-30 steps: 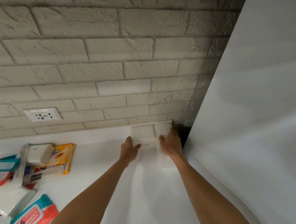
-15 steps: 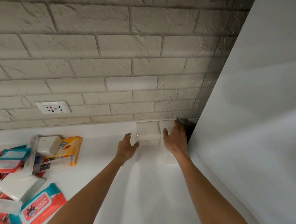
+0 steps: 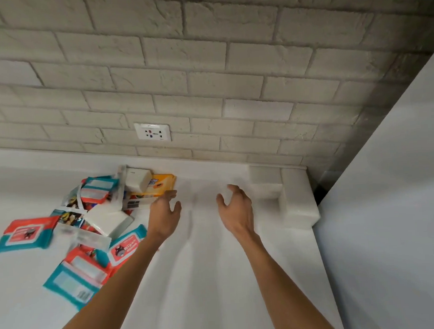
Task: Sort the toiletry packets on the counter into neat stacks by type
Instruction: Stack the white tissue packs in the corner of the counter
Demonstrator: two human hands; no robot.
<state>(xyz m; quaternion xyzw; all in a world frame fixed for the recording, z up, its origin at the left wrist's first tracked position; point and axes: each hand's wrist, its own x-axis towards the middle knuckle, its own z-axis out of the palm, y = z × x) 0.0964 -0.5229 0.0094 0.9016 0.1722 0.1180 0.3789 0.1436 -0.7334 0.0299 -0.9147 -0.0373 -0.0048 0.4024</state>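
Note:
White packets (image 3: 284, 190) sit stacked in the back right corner of the white counter (image 3: 213, 280). A loose heap of packets lies at the left: red-and-teal wipes packs (image 3: 125, 247), a yellow pack (image 3: 160, 183), a white box (image 3: 137, 179) and white tissue packs (image 3: 106, 218). My left hand (image 3: 164, 214) hovers beside the heap, fingers loosely spread, holding nothing. My right hand (image 3: 235, 209) hovers just left of the white stack, fingers relaxed, holding nothing.
A pale brick wall with a wall socket (image 3: 152, 131) runs along the back of the counter. A tall white panel (image 3: 393, 203) closes off the right side. Another wipes pack (image 3: 25, 233) lies far left.
Both hands have let go of the white packets in the corner and pulled back to the left. The view has swung left, showing more of the heap.

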